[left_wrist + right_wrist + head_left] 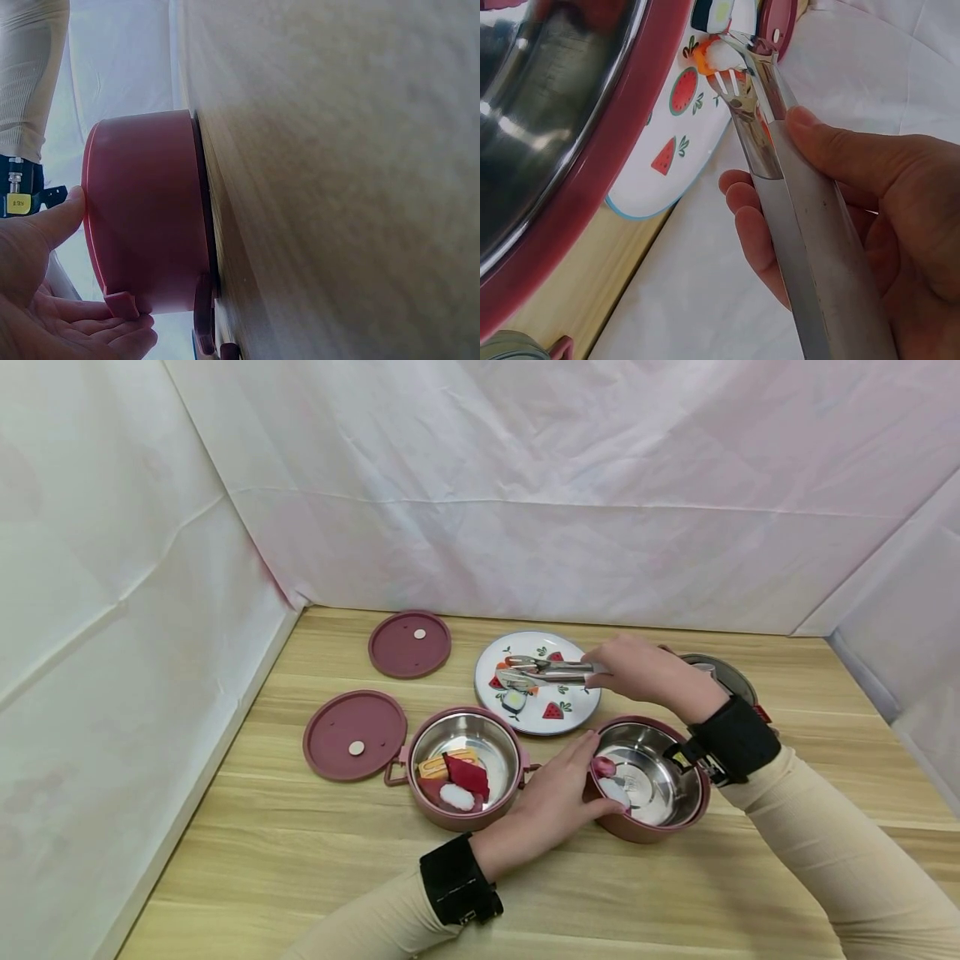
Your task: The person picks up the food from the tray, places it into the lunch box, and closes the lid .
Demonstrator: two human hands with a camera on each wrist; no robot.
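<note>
My right hand (637, 670) grips steel tongs (810, 225) over a white plate with a fruit print (552, 723). In the right wrist view the tong tips lie at an orange-and-white toy food piece (724, 56). Next to that piece is a dark-wrapped toy roll (513, 700). My left hand (551, 793) holds the left side of the right-hand burgundy pot (637, 832), thumb at the near rim, fingers by its side handle (121, 304). Inside that pot lie a pink piece (603, 766) and a white piece (615, 792).
Left of my left hand stands a second burgundy pot (431, 810) holding orange, red and white toy food. Two round burgundy lids (410, 644) lie at the left. A glass lid (738, 681) is partly hidden behind my right wrist. White cloth walls (525, 560) bound the wooden table.
</note>
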